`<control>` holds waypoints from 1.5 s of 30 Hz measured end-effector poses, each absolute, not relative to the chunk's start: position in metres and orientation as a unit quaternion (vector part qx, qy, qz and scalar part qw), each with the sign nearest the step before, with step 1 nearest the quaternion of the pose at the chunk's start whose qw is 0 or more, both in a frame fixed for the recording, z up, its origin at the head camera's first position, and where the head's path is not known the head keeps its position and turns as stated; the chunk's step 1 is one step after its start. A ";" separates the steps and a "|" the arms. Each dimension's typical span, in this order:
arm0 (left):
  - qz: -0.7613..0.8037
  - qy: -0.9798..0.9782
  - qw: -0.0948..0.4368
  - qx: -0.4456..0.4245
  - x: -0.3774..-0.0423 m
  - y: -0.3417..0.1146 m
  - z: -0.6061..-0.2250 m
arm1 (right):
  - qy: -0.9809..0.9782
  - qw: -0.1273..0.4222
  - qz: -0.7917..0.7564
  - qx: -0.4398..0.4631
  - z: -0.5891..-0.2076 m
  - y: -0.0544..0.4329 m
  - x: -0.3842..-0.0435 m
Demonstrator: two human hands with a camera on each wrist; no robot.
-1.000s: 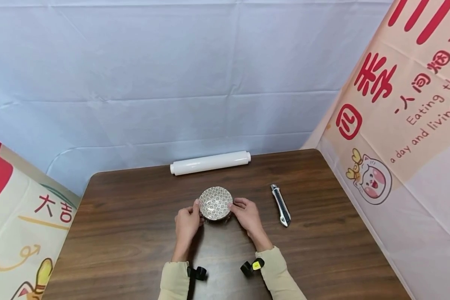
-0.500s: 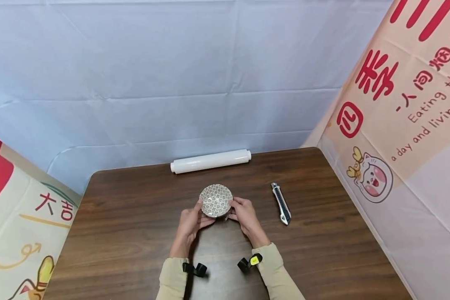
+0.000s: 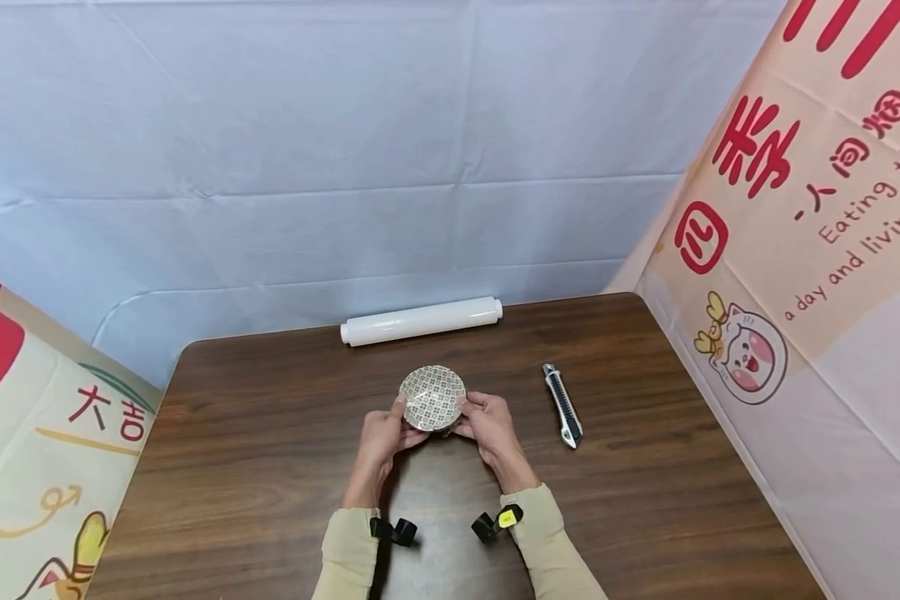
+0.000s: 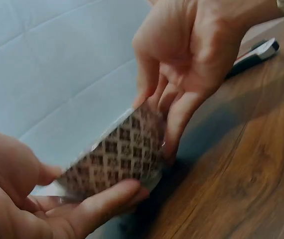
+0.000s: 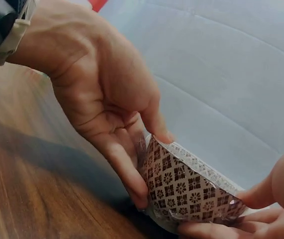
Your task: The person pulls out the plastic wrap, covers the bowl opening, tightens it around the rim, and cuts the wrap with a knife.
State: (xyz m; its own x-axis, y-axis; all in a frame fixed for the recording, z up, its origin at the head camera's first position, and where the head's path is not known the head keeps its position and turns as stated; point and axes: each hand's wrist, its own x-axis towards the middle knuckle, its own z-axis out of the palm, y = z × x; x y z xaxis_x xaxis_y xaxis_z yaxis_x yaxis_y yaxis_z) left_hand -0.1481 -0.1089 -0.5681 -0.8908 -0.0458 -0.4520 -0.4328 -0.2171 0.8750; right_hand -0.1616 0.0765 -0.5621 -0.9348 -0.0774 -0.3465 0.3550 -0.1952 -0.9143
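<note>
Between my two hands is a small bowl (image 3: 432,398) with a brown-and-white diamond and flower pattern. Clear film covers it, shiny across the top and crumpled along the patterned side (image 5: 182,191). My left hand (image 3: 382,435) grips the bowl's left side, thumb at the rim and fingers underneath. On the opposite side my right hand (image 3: 492,427) holds it the same way, thumb on the rim. Both wrist views show the bowl tilted and raised off the table, with the right hand (image 4: 192,55) facing the left hand (image 4: 12,199).
A white roll of cling film (image 3: 422,322) lies along the table's back edge. To the right rests a utility knife (image 3: 563,406). The wooden table (image 3: 255,467) meets a pale cloth backdrop (image 3: 307,150) behind and printed cloths at both sides.
My left fingers have slid further under the bowl, and my right fingers have also come beneath it. The bowl has risen slightly and tilted toward me. Roll and knife stay put.
</note>
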 end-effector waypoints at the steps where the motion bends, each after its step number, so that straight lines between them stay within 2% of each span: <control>1: 0.754 0.613 0.131 -0.197 -0.148 -0.110 -0.568 | 0.620 0.144 -0.763 0.113 -0.562 0.077 -0.161; 4: 0.752 0.614 0.136 -0.198 -0.147 -0.115 -0.570 | 0.630 0.148 -0.752 0.126 -0.561 0.078 -0.160; 10: 0.741 0.628 0.139 -0.192 -0.146 -0.115 -0.573 | 0.681 0.119 -0.713 0.117 -0.563 0.082 -0.166; 18: 0.725 0.646 0.139 -0.196 -0.145 -0.113 -0.576 | 0.690 0.163 -0.700 0.087 -0.567 0.082 -0.174; 27: 0.670 0.711 0.074 -0.198 -0.148 -0.106 -0.573 | 0.756 0.117 -0.638 0.091 -0.566 0.083 -0.183; 32: 0.655 0.725 0.049 -0.205 -0.150 -0.104 -0.574 | 0.769 0.129 -0.621 0.076 -0.568 0.083 -0.188; 38: 0.690 0.693 0.068 -0.195 -0.153 -0.105 -0.571 | 0.762 0.133 -0.630 0.068 -0.570 0.082 -0.191; 45: 0.742 0.635 0.097 -0.194 -0.158 -0.106 -0.567 | 0.694 0.168 -0.697 0.065 -0.567 0.086 -0.194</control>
State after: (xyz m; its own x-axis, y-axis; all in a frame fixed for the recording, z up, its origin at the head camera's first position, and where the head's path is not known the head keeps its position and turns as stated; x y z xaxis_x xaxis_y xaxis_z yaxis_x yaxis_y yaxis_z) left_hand -0.1584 -0.1063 -0.5668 -0.9060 -0.1030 -0.4104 -0.3895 -0.1760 0.9040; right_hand -0.1943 0.0856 -0.5666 -0.9351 -0.1438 -0.3240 0.3245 0.0208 -0.9457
